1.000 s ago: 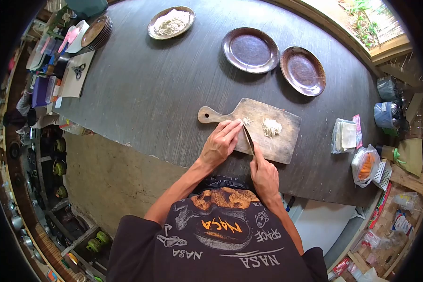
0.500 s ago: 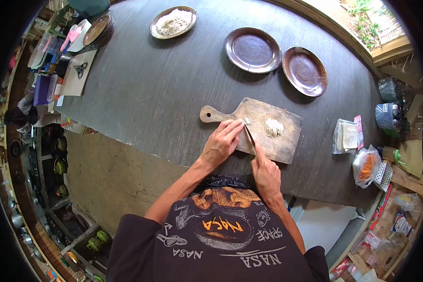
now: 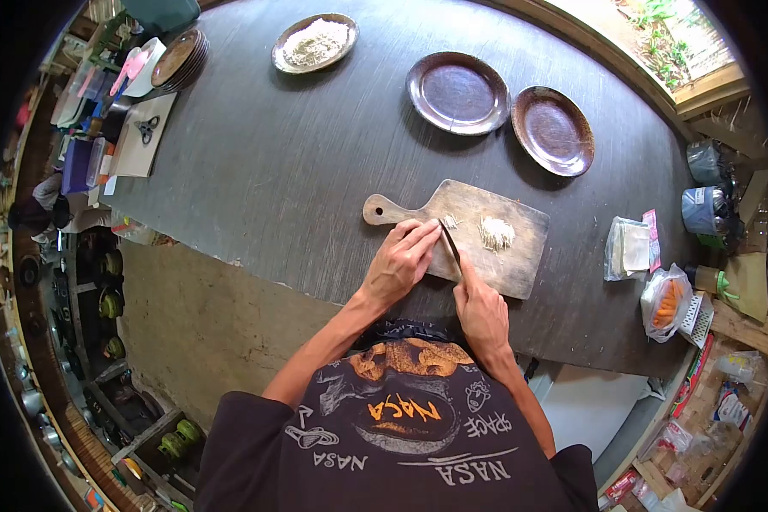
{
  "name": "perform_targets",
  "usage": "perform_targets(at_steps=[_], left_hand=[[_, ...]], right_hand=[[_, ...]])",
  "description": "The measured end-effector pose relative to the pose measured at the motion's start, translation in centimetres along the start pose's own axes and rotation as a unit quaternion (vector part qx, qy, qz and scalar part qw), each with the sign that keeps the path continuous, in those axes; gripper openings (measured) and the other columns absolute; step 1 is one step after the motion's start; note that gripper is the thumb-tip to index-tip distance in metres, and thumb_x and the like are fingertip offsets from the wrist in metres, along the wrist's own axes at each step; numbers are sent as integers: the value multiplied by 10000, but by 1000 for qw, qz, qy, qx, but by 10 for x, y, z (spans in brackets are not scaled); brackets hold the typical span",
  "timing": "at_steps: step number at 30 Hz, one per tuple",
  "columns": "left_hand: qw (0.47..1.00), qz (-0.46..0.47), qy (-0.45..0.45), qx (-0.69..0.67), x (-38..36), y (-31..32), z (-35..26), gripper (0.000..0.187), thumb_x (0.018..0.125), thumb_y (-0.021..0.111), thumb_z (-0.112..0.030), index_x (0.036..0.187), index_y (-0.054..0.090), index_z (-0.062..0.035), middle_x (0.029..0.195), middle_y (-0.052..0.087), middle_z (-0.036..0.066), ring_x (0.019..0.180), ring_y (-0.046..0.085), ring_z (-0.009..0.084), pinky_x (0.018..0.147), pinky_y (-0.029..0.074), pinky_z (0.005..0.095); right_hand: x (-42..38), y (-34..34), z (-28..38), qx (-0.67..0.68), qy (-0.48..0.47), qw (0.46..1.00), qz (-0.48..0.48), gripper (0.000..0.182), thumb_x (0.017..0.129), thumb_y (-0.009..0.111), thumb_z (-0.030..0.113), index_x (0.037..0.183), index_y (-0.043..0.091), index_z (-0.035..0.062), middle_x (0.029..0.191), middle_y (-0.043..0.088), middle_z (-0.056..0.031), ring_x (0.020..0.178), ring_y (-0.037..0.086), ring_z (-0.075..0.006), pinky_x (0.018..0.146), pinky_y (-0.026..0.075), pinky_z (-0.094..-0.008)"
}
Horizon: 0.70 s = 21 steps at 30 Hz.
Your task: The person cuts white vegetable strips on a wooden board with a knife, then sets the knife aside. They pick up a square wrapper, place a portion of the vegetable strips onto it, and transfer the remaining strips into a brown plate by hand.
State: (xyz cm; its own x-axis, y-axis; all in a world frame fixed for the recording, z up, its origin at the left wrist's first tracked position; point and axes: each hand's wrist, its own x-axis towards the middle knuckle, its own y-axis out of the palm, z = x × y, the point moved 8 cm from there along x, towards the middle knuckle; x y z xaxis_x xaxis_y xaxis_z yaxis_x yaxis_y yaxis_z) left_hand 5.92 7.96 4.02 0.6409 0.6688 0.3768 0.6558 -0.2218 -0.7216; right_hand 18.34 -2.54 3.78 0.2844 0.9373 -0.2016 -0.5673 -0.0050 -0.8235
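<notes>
A wooden cutting board [image 3: 520, 266] with a handle lies near the table's front edge. My right hand [image 3: 484, 317] grips a knife [image 3: 450, 241], its blade slanting up to the left across the board. Beside the blade, my left hand [image 3: 398, 264] presses down on the board with fingers bent together; what lies under them is hidden. Just past the blade tip are a few thin pale shreds [image 3: 450, 222] of food. A larger heap of white shreds [image 3: 497, 232] sits further right on the board.
Two brown plates, one larger [image 3: 458, 94] and one smaller [image 3: 553, 130], stand beyond the board. A plate of white shreds [image 3: 316, 43] is at the back. To the right lie a plastic packet [image 3: 628, 248] and a bag of carrots [image 3: 667, 303]. Scissors [image 3: 148, 128] and stacked plates [image 3: 182, 60] are left.
The knife blade has shifted very slightly left and up against my left fingertips. Both hands stay in almost the same place, and the heap looks the same.
</notes>
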Motion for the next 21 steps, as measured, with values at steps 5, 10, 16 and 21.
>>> perform_targets(at_steps=[5,10,16,21], left_hand=[[1000,-4,-3,5,0,0,-2,377,888,727,6,1264,708,30,1313,707,113,1196,624,286,1054,528,388],[1000,0,-2,-1,-5,3,1,388,888,716,0,1274,698,33,1327,696,116,1211,616,288,1068,518,388],[1000,-6,1,-6,-4,4,3,394,888,706,-6,1278,690,43,1330,690,126,1228,612,292,1078,510,390],[1000,-4,-3,-12,-3,4,3,393,896,703,-14,1284,688,43,1325,693,127,1227,613,291,1075,512,390]], right_hand=[[-11,-2,-3,-15,21,1000,9,656,979,622,130,1600,421,193,792,706,-231,688,705,-431,665,564,-549],[-19,4,-8,-9,17,1000,16,649,992,594,127,1609,404,189,774,697,-235,665,699,-424,649,560,-551],[-6,3,-1,12,-12,1000,-16,637,1002,583,132,1610,399,184,781,701,-241,669,702,-424,644,560,-555],[-1,1,5,-24,18,1000,10,638,995,607,134,1600,412,175,786,701,-243,674,703,-425,646,558,-549]])
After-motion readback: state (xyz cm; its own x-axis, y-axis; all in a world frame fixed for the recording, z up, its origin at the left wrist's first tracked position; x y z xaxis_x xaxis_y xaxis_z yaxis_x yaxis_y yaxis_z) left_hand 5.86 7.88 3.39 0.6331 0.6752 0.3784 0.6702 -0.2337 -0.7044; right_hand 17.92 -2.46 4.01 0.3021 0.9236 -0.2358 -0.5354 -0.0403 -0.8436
